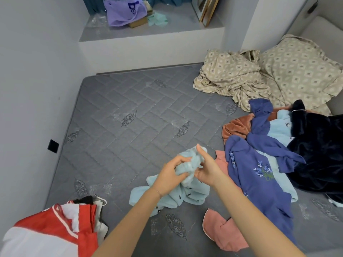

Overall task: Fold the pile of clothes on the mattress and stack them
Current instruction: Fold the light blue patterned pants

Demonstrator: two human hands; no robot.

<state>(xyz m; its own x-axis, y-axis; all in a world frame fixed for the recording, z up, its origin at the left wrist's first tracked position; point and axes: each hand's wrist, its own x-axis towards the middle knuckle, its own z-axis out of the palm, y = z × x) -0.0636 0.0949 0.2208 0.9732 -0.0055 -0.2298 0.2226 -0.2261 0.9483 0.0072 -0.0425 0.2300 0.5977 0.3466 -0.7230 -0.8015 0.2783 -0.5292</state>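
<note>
Left of blue fleece [187, 193], open mattress [130, 108].

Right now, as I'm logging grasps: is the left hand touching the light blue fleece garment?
Touching. In the head view the left hand grips the bunched light blue fleece garment, fingers curled round it.

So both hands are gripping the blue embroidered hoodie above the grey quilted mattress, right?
No. The head view shows the left hand and right hand gripping the pale blue fleece garment with small dark birds, above the grey quilted mattress.
</note>
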